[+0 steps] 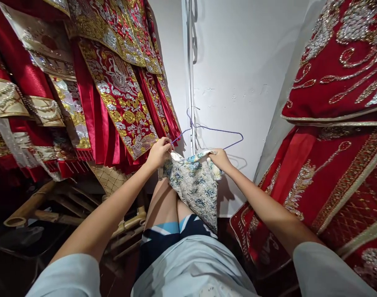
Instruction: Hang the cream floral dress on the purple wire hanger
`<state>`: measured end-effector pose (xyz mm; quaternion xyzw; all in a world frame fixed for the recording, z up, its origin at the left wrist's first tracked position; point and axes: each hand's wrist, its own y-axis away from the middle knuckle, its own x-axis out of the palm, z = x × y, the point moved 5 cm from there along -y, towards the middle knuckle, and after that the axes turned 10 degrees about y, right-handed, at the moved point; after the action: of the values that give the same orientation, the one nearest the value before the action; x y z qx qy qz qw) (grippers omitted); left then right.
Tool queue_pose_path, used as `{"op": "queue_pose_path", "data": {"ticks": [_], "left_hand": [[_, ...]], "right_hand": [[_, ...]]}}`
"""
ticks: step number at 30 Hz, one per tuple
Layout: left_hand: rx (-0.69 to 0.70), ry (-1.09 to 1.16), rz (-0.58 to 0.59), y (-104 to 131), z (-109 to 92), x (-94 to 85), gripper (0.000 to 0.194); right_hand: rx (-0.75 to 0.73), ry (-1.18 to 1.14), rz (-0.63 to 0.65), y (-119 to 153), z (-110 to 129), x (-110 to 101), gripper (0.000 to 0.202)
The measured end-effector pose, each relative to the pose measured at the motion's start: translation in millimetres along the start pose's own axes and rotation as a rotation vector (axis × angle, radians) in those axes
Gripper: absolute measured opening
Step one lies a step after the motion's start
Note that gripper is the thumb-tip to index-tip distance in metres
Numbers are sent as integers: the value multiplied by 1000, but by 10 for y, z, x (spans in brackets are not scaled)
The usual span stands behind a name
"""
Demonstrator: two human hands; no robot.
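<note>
A white garment with a blue and green floral pattern (196, 183) hangs between my hands, in front of my thighs. My left hand (160, 153) is closed on its upper left edge, close to the lower left end of a purple wire hanger (217, 130). With bent fingers, my right hand (220, 160) pinches the garment's upper right edge. The hanger stands out above the garment, its hook beside a white vertical rail (191, 82). Whether the hanger's lower bar lies inside the cloth is hidden.
Red embroidered garments (120, 90) hang at the left above a bamboo frame (46, 210). More red beaded garments (337, 90) fill the right side. A white wall (238, 62) stands behind the hanger.
</note>
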<state>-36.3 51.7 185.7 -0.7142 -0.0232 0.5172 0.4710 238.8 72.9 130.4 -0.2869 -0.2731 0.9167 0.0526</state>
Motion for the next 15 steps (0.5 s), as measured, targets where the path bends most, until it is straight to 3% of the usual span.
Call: {"op": "queue_pose_path", "data": {"ticks": [4, 8, 10, 15], "left_hand": [[-101, 196, -93, -28, 28, -75, 17], [-341, 548, -386, -142, 176, -78, 10], [-441, 633, -466, -232, 226, -21, 8], [-452, 656, -328, -352, 138, 98, 28]], "right_hand": [[-4, -9, -2, 36, 17, -27, 19], [6, -20, -12, 41, 66, -56, 21], [11, -26, -17, 29, 100, -33, 25], [-27, -35, -18, 58, 155, 43, 22]]}}
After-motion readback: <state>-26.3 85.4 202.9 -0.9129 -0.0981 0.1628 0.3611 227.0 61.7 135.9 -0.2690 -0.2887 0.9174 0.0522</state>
